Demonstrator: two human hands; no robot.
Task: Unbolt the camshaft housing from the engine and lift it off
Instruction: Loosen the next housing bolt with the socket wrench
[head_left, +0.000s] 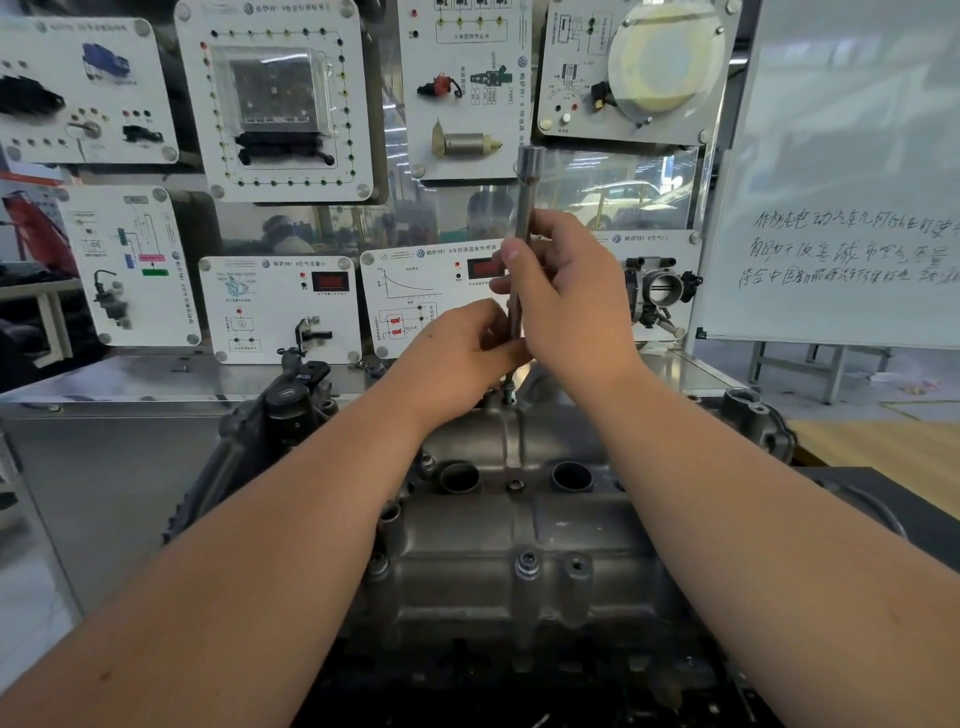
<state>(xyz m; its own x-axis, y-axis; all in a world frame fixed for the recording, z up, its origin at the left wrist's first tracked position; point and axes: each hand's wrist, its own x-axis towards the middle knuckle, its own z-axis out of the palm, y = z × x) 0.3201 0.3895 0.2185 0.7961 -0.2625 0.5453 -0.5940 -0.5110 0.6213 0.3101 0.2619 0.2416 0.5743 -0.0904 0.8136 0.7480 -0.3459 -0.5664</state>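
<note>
One cast camshaft housing (519, 525), bolted atop engine (291, 426) at centre of bench (883, 447): likely heavy, rigid, oily-slick; best lifted by both long edges, level, once unbolted. Several bolts seated, e.g. one near front (528, 564). Long extension bar (524, 244) upright on far bolt (508, 387). Right hand (566, 291) wrapped round shaft; left hand (457, 353) pinching its lower end.
</note>
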